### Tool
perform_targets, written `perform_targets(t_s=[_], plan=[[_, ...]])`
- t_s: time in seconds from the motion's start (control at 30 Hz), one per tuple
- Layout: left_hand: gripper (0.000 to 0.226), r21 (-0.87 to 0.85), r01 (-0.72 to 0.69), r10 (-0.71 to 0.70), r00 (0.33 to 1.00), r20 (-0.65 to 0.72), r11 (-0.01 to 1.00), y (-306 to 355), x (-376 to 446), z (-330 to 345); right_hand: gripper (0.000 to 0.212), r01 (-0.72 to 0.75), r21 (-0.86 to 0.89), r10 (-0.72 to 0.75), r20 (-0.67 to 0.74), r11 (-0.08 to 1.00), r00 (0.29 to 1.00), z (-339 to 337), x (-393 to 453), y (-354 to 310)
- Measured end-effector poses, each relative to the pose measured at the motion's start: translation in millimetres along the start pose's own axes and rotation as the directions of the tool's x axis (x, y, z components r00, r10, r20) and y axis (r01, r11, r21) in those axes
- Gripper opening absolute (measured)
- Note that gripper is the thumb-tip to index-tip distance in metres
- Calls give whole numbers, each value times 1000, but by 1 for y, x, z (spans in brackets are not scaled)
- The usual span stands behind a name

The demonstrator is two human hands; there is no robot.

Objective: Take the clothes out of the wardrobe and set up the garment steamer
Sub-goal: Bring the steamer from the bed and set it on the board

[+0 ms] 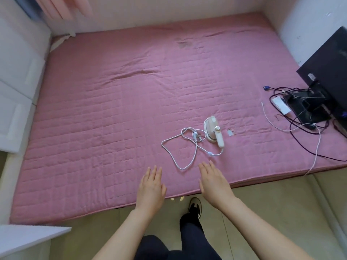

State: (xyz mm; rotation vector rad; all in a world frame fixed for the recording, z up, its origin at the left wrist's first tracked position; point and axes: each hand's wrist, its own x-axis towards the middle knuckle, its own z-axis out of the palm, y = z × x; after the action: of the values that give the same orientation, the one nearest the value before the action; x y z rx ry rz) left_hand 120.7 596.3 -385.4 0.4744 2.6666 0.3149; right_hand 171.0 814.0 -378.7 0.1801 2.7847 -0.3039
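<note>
A small cream handheld garment steamer [214, 132] lies on the pink quilted mattress [112, 113], right of centre. Its white cord [180, 145] loops loosely to the left and toward me. My left hand [152, 186] and my right hand [214, 181] hover palm down over the near edge of the mattress, fingers straight, holding nothing. The right hand is just short of the cord and below the steamer. No clothes are in view.
A black monitor [326, 76] with its stand and tangled dark and white cables [300, 126] sits at the mattress's right edge. White cabinet doors [16, 87] line the left side. Beige floor and my dark-trousered leg with a black shoe [195, 207] are below.
</note>
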Motion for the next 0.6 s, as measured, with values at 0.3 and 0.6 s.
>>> perform_targets(t_s=[0.3, 0.6], plan=[[59, -232, 232, -205, 970, 134, 945, 26, 77, 43, 56, 47, 30, -52, 165, 998, 985, 24, 88, 67], [58, -389, 520, -430, 852, 299, 760, -10, 175, 108, 49, -119, 121, 78, 302, 985, 950, 97, 173, 102]])
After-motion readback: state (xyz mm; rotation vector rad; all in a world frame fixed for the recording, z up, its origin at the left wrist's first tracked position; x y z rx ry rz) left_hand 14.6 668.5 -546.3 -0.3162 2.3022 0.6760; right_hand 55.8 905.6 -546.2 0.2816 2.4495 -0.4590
